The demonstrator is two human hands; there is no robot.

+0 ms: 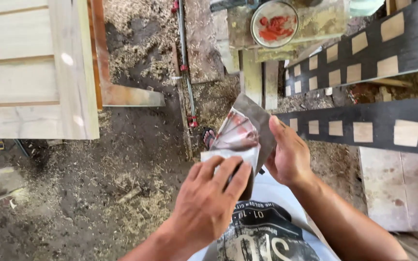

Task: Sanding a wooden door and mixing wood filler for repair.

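Nearest the lens, the person's printed shirt point(262, 237) fills the lower edge, and both forearms rise from it to meet at centre frame. The left hand point(209, 198) lies flat, fingers together, pressing a pale, red-smeared folded sheet point(235, 140) against the near part of a thin grey metal blade point(257, 121). The right hand point(289, 157) is closed on the blade's right edge, thumb along the face, holding it tilted above the ground, in front of the body. The hands are close together but not touching.

Largest surroundings: a sawdust-strewn dirt floor point(88, 193); a pale wooden panel point(30, 72) at upper left; dark boards with light square inlays point(378, 125) at right. Smaller: a long clamp bar point(185, 63) running down the floor, and a round tin of red paste point(274, 23) on a block at top. A sandalled foot point(209, 137) shows just behind the sheet.

Judged from the grip, the stroke goes best with the blade held rigid by the right hand, the left pressing evenly through flat fingers, and fingertips kept behind the sheet and clear of the blade's edges.
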